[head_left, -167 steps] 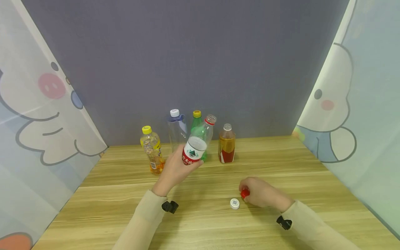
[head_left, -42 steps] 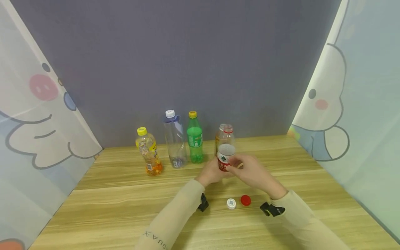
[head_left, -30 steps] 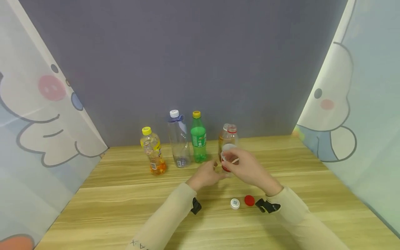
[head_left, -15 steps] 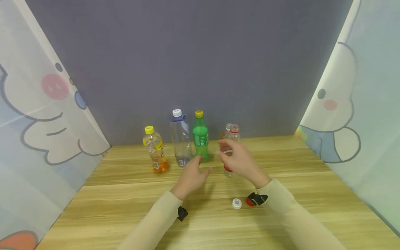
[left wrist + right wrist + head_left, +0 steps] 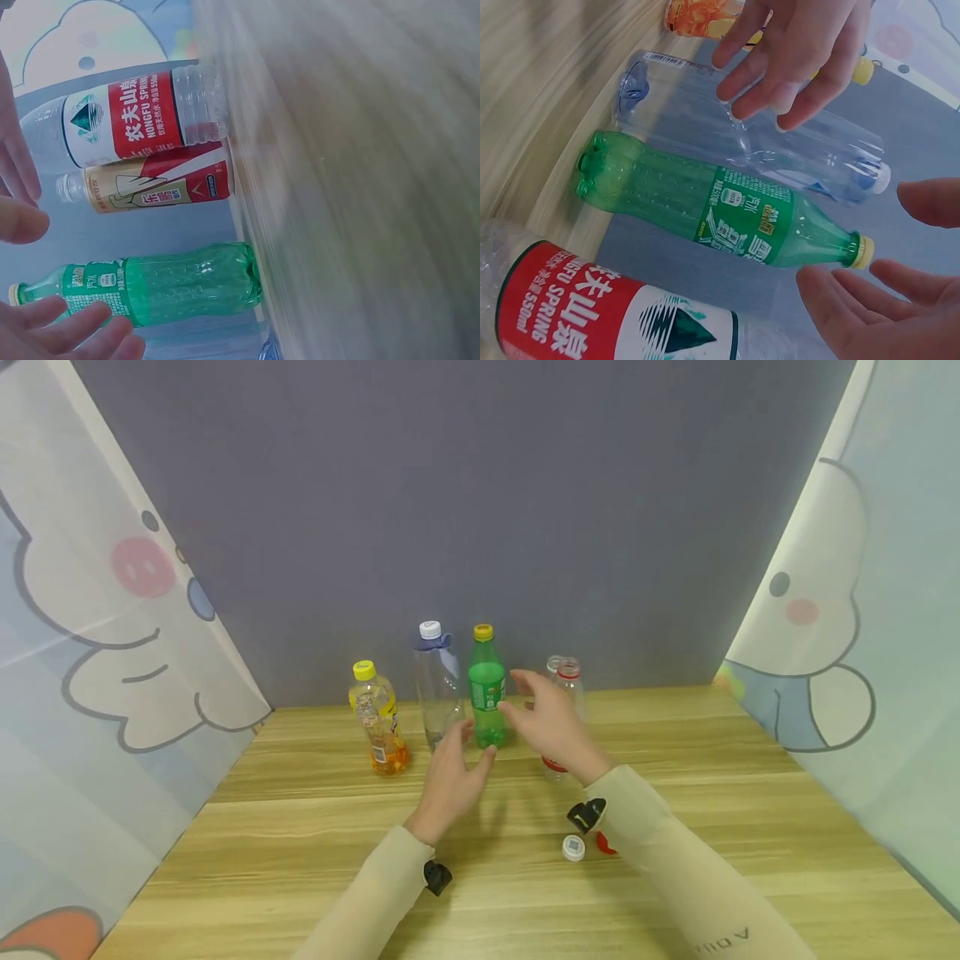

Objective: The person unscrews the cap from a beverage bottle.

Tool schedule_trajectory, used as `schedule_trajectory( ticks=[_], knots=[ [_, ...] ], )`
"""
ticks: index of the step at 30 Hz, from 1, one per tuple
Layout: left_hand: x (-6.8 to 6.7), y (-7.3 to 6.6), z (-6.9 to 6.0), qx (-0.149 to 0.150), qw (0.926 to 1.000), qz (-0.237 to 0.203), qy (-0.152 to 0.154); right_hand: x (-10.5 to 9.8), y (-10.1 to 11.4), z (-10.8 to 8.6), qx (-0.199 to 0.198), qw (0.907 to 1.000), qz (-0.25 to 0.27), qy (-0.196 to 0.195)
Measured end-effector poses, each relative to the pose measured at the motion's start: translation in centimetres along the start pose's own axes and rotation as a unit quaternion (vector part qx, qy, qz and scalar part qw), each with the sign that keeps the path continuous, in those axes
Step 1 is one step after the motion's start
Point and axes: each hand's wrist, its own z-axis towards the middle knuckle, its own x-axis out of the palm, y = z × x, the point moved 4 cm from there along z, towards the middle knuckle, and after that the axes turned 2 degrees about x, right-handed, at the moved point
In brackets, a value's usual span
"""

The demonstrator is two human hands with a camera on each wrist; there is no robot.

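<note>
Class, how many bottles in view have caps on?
3, from left to right in the head view: yellow-labelled bottle, tall clear bottle, green bottle. None appears hidden.

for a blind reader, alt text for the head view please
Left hand and right hand, holding nothing, near a green bottle on a table. Two capped bottles stand left, two uncapped bottles right; a white cap and a red cap lie in front.

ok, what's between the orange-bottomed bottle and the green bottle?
The white-capped clear bottle stands between the orange-bottomed bottle and the green bottle. Head view shows it; right wrist view shows the same order.
</note>
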Motion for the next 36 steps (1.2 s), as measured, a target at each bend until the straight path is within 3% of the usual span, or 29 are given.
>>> schedule_trajectory(
  ticks=[8, 15, 22, 36],
  knots=[
    [0.0, 0.2, -0.1, -0.01, 0.9999, -0.013, -0.006, 1.0, 0.0, 2.3, 0.023, 0.9986, -0.047, -0.006],
    [-0.1, 0.3, -0.2, -0.02, 0.9995, -0.022, -0.009, 2.3, 0.3, 4.1, 0.028, 0.9989, -0.038, 0.008],
    [0.0, 0.4, -0.4, -0.021, 0.9994, -0.026, 0.003, 2.8, 0.0, 5.2, 0.073, 0.9971, -0.018, 0.011],
    [0.5, 1.0, -0.2, -0.028, 0.9987, -0.035, 0.023, 3.6, -1.6, 7.5, 0.092, 0.9957, 0.009, -0.003]
  ],
)
